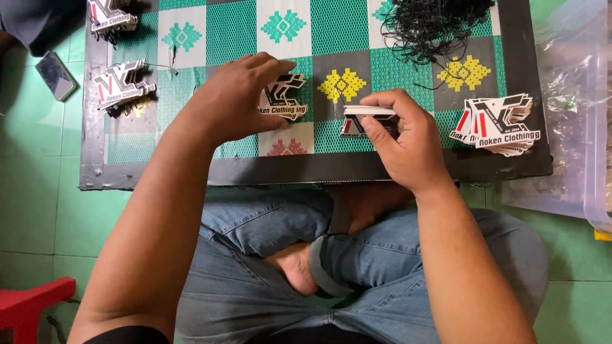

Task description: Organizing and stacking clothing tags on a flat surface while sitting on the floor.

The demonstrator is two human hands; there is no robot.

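Two hands at work over a low board w/ a green, white and grey patterned mat (331,25), person sitting cross-legged on a green tiled floor. Left hand (233,99) lies palm down, fingers spread and curled over a stack of die-cut hang tags (284,97) (black/white/red logo shape) on the mat; looks pressed on top, not pinching anything I can confirm. Right hand (398,137) is closed around a small bundle of the same tags (368,111), thumb and fingertips clamping it just above the mat; another tag below it is partly hidden.

Bundle's long axis runs roughly left-right, edges facing the camera, so it's held flat-ish, faces up/down. The pressed stack also lies w/ long side left-right, print reading upright from the wearer's side.

To do this well, imo: keep the left palm steady so the stack doesn't fan out, square the right bundle's edges before setting or adding, keep all prints facing same way.

Other stacks: one at right (497,124), fanned a bit; two at left (121,86) and top left (111,16) w/ black strings attached. Tangle of black string loops (437,25) top centre-right. Phone (56,75) on floor left, clear plastic bin (574,108) far right, red stool (32,302) corner bottom left.
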